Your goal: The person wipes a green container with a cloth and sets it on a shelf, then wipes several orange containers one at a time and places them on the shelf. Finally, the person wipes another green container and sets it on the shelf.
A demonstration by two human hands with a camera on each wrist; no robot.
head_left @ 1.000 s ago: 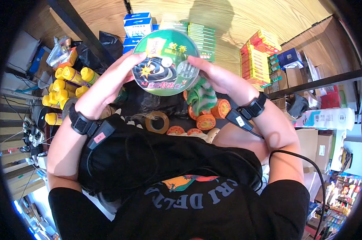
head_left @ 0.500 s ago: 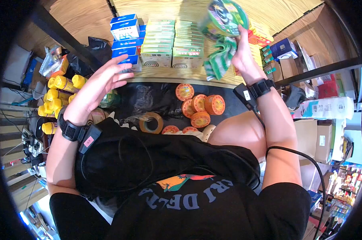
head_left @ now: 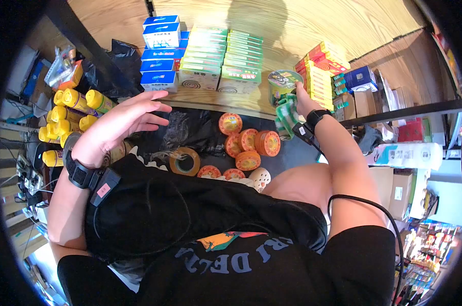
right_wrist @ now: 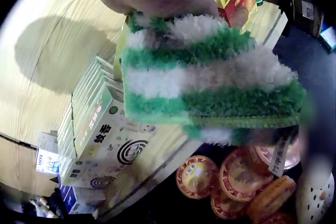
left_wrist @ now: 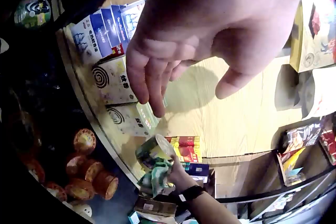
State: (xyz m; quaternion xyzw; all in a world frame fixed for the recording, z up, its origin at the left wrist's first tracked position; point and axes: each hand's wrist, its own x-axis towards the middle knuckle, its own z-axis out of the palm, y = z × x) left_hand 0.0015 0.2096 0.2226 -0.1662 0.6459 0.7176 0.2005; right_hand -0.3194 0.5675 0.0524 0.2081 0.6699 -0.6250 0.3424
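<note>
My right hand (head_left: 305, 103) grips a round green mosquito coil tub (head_left: 283, 85) at the shelf's front edge, beside the stacked green coil boxes (head_left: 241, 76). A green-and-white striped cloth (head_left: 287, 115) hangs from the same hand. In the right wrist view the cloth (right_wrist: 210, 79) covers most of the tub. My left hand (head_left: 128, 121) is raised in front of the blue boxes (head_left: 159, 79), holding nothing. Its fingers are spread and loosely bent, as the left wrist view shows the hand (left_wrist: 210, 29) over the shelf.
Yellow and red boxes (head_left: 318, 81) stand right of the tub on the wooden shelf (head_left: 272, 30). Below the shelf lie several round orange containers (head_left: 249, 140) and a roll of brown tape (head_left: 184, 161). Yellow-capped bottles (head_left: 73, 115) cluster at the left.
The tub went from both hands, close to me, to the right hand alone, then down to the shelf front on the right. My left hand let go and moved left.
</note>
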